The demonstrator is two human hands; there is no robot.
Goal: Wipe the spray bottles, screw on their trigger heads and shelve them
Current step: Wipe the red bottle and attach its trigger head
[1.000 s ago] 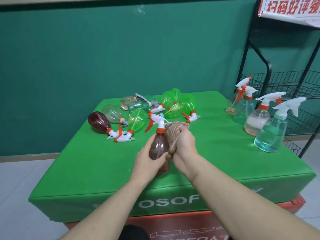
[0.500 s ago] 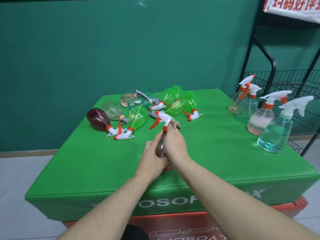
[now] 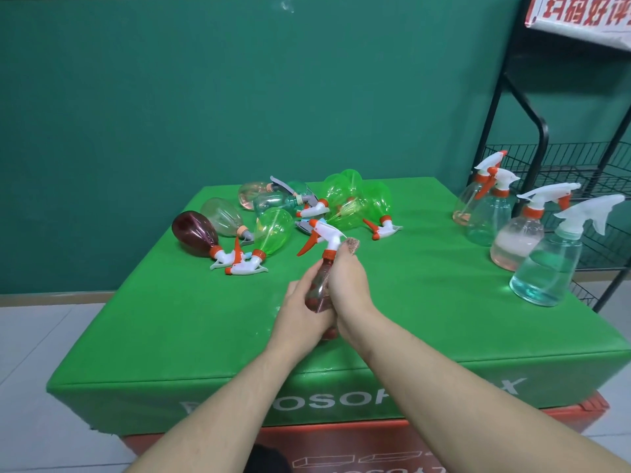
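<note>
A dark red spray bottle (image 3: 317,288) with a white and orange trigger head (image 3: 322,235) stands upright near the middle of the green table (image 3: 170,336). My left hand (image 3: 300,312) grips its body from the left. My right hand (image 3: 348,288) wraps round its right side and holds a brown cloth (image 3: 351,246) against it; only the cloth's top edge shows above my fingers. Several bottles lie on their sides behind: a dark red one (image 3: 194,233), a clear one (image 3: 222,216), green ones (image 3: 348,203).
Several wiped bottles stand upright at the table's right edge, the nearest a clear blue one (image 3: 549,264). A black wire rack (image 3: 580,165) stands just right of them. A red crate (image 3: 375,445) sits under the table. A green wall is behind.
My right hand with the cloth has slid down from the bottle's shoulder round its body. The cloth, bunched and plainly seen a second ago, is now mostly hidden under my fingers.
</note>
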